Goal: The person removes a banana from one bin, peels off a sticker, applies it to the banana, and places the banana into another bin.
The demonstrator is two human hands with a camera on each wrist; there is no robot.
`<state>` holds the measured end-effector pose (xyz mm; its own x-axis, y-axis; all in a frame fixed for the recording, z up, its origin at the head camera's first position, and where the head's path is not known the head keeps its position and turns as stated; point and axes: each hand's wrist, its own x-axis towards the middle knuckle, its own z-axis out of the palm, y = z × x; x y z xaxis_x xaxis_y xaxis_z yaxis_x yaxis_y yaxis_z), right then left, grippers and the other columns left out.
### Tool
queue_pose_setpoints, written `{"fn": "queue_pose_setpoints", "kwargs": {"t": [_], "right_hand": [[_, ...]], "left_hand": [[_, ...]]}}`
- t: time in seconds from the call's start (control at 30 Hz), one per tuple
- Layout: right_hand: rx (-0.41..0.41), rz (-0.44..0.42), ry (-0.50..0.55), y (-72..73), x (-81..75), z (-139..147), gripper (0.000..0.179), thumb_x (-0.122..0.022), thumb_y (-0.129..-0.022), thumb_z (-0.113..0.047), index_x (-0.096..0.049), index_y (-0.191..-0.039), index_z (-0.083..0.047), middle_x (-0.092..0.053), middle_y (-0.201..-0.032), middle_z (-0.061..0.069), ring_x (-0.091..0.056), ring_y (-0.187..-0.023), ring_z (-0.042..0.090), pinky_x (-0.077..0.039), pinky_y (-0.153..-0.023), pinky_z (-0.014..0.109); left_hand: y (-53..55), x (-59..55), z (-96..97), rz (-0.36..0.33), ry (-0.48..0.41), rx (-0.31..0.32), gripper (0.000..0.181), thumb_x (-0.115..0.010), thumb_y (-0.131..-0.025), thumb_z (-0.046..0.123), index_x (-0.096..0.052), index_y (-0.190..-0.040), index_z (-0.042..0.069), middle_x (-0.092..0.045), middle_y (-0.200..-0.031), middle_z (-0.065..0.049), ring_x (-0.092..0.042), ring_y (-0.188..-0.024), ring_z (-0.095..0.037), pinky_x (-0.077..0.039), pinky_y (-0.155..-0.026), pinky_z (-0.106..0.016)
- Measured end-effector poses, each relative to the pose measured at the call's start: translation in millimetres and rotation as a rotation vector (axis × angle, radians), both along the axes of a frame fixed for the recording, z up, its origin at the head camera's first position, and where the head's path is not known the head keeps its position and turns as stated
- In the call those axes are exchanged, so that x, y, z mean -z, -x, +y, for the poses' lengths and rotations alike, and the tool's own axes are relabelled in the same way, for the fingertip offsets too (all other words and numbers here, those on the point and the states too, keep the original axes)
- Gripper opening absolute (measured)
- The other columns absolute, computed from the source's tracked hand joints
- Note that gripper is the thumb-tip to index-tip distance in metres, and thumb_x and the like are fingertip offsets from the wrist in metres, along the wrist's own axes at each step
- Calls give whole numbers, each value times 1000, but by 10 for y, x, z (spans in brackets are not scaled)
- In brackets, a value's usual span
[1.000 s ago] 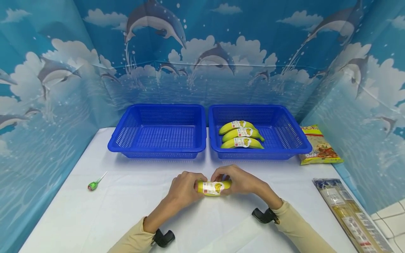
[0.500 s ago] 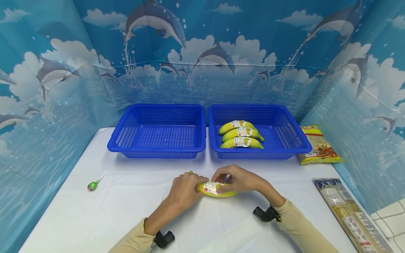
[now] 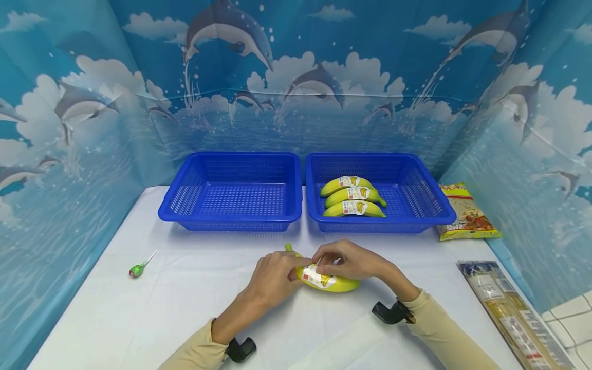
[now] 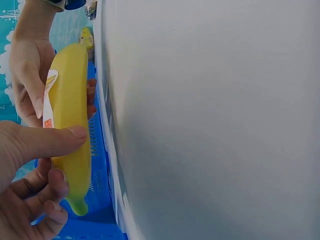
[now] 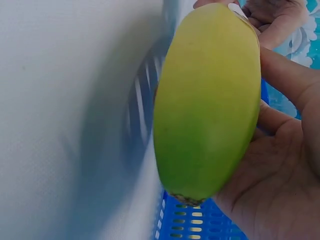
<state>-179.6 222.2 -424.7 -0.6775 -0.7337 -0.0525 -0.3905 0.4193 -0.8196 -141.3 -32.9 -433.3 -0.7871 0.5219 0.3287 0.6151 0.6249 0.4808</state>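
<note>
A yellow-green banana (image 3: 339, 284) with a white printed label (image 3: 318, 278) is between both hands, close over the white table. My left hand (image 3: 274, 280) grips its stem-side half; in the left wrist view the thumb (image 4: 62, 141) crosses the peel, with fingers curled on the other side. The green stem (image 4: 77, 206) sticks out past that hand. At the label my right hand (image 3: 350, 261) holds the banana, its thumb on the label side; its fingertips (image 4: 91, 97) show past the far side. In the right wrist view the dark blunt end (image 5: 187, 200) points down.
Two blue baskets stand behind the hands. The left basket (image 3: 229, 222) shows its bare floor; the right basket (image 3: 382, 227) holds three labelled bananas (image 3: 354, 193). A lollipop (image 3: 136, 270) lies at left. A yellow snack bag (image 3: 469, 211) and a long clear package (image 3: 513, 313) lie at right.
The banana has turned in the hands: its stem now shows behind the left hand, and its blunt end reaches out to the lower right. The right hand has shifted slightly right.
</note>
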Motion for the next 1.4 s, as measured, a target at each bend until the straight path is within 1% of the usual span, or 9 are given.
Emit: {"fn": "queue_pose_setpoints", "kwargs": {"t": [0.2, 0.33, 0.47, 0.7, 0.83, 0.97, 1.1, 1.27, 1.4], "right_hand": [[21, -43, 19, -30, -38, 66, 29, -70, -106, -13, -73, -130, 4, -79, -115, 10, -75, -103, 16, -61, -94, 31], [39, -36, 15, -47, -56, 121, 32, -71, -105, -13, -72, -131, 6, -79, -116, 11, -75, -102, 16, -62, -95, 33], [53, -49, -2, -75, -84, 199, 35, -72, -105, -15, -71, -132, 8, -79, -111, 8, -74, -100, 16, -61, -93, 32], [63, -70, -24, -135, -199, 405, 41, -73, -105, -15, -67, -136, 10, -78, -106, 5, -72, -97, 18, -62, -88, 30], [69, -92, -35, -165, -288, 515, 43, -72, -105, -16, -65, -138, 11, -76, -110, 5, -71, -99, 19, -61, -90, 29], [69, -100, -28, -184, -348, 615, 43, -71, -107, -16, -64, -140, 11, -76, -116, 8, -71, -103, 18, -60, -93, 28], [62, -93, -2, -190, -403, 683, 44, -70, -107, -16, -63, -140, 12, -75, -119, 11, -71, -105, 15, -61, -94, 29], [56, -86, 25, -196, -495, 720, 45, -68, -108, -14, -60, -142, 14, -74, -122, 15, -72, -108, 15, -62, -94, 30], [57, -78, 45, -197, -583, 746, 44, -66, -109, -12, -58, -142, 16, -74, -121, 17, -71, -107, 15, -63, -93, 31]], "left_hand": [[-18, 4, 28, 22, -40, 8, 40, -90, -82, -1, -85, -118, 15, -59, -74, 5, -45, -61, -3, -39, -51, -20], [-24, -5, 40, 2, -82, 12, 42, -90, -83, 0, -81, -123, 11, -64, -81, 3, -56, -67, -8, -45, -57, -21], [3, -27, 40, -43, -136, -6, 47, -91, -84, 0, -76, -127, 6, -72, -93, -2, -68, -80, -16, -55, -68, -26], [125, -13, 81, -172, -368, -28, 25, -74, -97, -3, -74, -122, -6, -78, -106, -16, -77, -94, -28, -66, -78, -39], [192, 9, 166, -296, -504, -31, 25, -66, -101, -4, -71, -125, -11, -78, -113, -22, -78, -101, -35, -65, -88, -40], [262, -19, 281, -514, -684, -34, 29, -62, -105, -3, -64, -131, -16, -73, -122, -31, -76, -110, -42, -63, -96, -49], [335, -64, 405, -712, -836, -80, 35, -61, -108, 2, -58, -138, -16, -71, -128, -31, -75, -115, -40, -62, -97, -48], [397, -110, 526, -841, -954, -145, 40, -59, -110, 3, -53, -145, -15, -71, -130, -28, -76, -114, -33, -63, -97, -41], [442, -113, 582, -886, -1032, -166, 37, -56, -110, 1, -54, -143, -16, -69, -133, -31, -76, -114, -33, -62, -98, -38]]}}
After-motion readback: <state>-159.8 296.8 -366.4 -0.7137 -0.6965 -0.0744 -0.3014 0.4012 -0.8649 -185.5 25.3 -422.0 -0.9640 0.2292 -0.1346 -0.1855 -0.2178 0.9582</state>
